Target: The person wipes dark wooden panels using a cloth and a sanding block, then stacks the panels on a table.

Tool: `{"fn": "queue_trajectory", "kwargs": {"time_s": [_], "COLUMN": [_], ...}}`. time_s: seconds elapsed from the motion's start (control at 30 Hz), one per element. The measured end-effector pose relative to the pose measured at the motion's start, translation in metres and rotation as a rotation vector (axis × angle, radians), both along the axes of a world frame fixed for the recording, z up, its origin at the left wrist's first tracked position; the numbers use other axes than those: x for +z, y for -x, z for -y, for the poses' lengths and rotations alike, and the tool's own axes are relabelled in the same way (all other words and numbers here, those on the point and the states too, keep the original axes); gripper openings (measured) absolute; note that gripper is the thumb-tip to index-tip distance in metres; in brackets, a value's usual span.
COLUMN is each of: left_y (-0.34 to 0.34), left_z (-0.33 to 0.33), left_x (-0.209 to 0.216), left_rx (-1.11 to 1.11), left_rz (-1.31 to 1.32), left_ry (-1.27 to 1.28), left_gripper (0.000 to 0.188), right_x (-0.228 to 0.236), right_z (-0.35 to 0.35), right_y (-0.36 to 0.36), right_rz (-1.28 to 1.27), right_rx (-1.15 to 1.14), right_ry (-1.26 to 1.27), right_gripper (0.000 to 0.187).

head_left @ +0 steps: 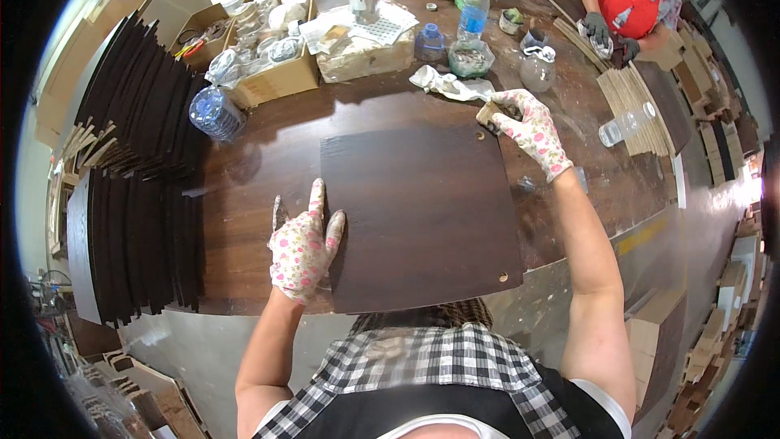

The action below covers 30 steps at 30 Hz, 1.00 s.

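Note:
A dark brown wooden panel lies flat in front of me, with small round holes at its two right corners. My left hand, in a floral glove, rests at the panel's left edge with its fingers spread, holding nothing. Beyond the panel's far right corner, my right hand, gloved alike, grips a small tan block with a dark face, perhaps a sanding block. A crumpled white cloth lies just past that block.
Stacks of dark panels line the left side. Behind stand a cardboard box of jars, a water bottle and a green-rimmed tub. A clear bottle lies at right. A co-worker in a red apron works at the far right.

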State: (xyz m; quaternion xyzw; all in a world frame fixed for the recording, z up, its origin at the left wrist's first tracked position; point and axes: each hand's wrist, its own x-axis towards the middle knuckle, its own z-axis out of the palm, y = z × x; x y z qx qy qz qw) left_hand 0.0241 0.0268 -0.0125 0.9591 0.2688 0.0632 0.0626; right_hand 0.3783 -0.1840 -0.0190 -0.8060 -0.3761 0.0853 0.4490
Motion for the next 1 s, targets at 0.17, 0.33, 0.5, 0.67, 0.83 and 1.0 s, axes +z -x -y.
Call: {"fn": "queue_trajectory", "kwargs": {"time_s": [0.17,0.33,0.5,0.67,0.83,1.0], "left_y": [-0.001,-0.001,0.001,0.004,0.002,0.006], "left_z": [0.001,0.003,-0.003,-0.007,-0.006,-0.011], "left_x": [-0.008,-0.014,-0.028,-0.036,-0.031,-0.033], "left_rx": [0.032,0.065,0.077,0.046,0.061,-0.003], "left_rz": [0.025,0.059,0.061,0.123,0.051,0.106], "left_ry": [0.043,0.018,-0.033,-0.049,-0.015,0.006], "left_gripper": [0.055,0.052,0.053,0.052,0.055,0.053], "right_x": [-0.015,-0.013,0.016,0.006,-0.028,-0.040], "right_z": [0.054,0.125,0.191,0.187,0.140,0.085], "right_y": [0.048,0.138,0.207,0.233,0.269,0.311], "right_rz": [0.055,0.182,0.008,0.028,0.378,0.327], "right_rx": [-0.007,-0.006,0.050,-0.194,-0.354,-0.117], "right_ry": [-0.144,-0.113,0.087,-0.119,-0.050,-0.114], "right_gripper": [0.030,0.039,0.042,0.049,0.057,0.060]}}
